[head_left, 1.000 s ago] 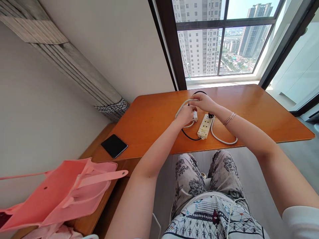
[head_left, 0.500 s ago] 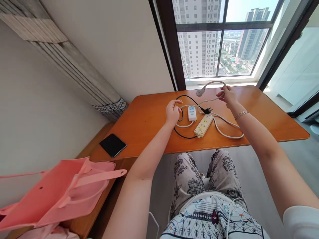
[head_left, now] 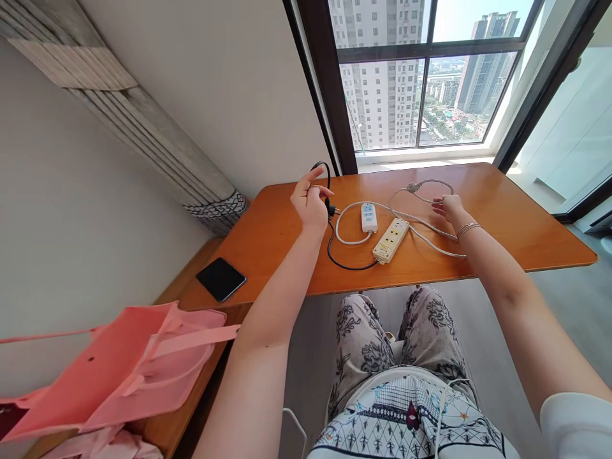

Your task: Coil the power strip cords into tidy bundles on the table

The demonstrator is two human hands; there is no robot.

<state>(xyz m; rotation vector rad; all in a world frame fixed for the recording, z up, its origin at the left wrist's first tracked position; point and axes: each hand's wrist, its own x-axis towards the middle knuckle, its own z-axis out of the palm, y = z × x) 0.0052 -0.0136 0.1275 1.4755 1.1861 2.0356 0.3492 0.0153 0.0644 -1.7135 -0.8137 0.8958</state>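
Observation:
My left hand [head_left: 310, 203] is closed on the black power cord [head_left: 351, 266], lifted over the left-centre of the table. Its black plug [head_left: 329, 207] hangs beside my fingers. That cord runs to a cream power strip [head_left: 391, 241] near the front edge. A smaller white power strip [head_left: 368, 218] sits just behind it, with a white cord [head_left: 352, 242] curving out. My right hand [head_left: 449, 209] pinches a looped part of the white cord low over the right side of the table. The white cord's plug [head_left: 414, 187] is toward the window.
A dark phone or tablet [head_left: 220, 279] lies on the left part of the brown table [head_left: 272, 255]. An open pink bag [head_left: 143, 363] stands at the lower left. The window [head_left: 425, 95] is behind the table, and a gathered curtain [head_left: 157, 146] hangs left.
My left hand has moved left, drawing the black cord and plug away from the cream strip. My right hand has moved right and lower, and the white plug has shifted right and down.

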